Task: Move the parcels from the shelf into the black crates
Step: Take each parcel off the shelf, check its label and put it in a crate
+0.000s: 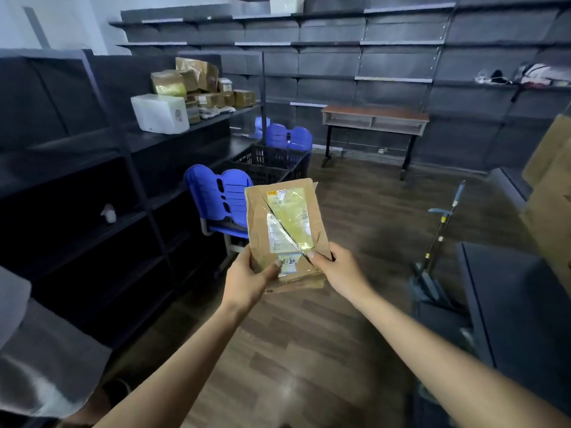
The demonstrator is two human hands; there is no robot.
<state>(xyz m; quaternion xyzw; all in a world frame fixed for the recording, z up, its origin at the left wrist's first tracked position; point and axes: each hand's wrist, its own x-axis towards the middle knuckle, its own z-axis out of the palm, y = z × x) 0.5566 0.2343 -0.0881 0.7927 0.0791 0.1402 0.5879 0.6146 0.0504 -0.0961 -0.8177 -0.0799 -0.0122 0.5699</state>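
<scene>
Parcel (313, 211) label (278, 233) print illegible

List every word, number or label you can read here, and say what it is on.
No text reads clearly.
Brown parcel, gripped by the left hand and right hand: white shipping label, print too blurred.
Same parcel, small lower label: handwriting, illegible.
White box on the shelf: sticker too small.
Stacked parcels beside it: labels too small.

Dark grey metal shelving (401, 44) lines the back wall above a dark brown wood-plank floor (355, 211). A brown-topped desk on black legs (375, 114) stands against it (a blue plastic chair (230, 199) sits nearer, to the left).
</scene>
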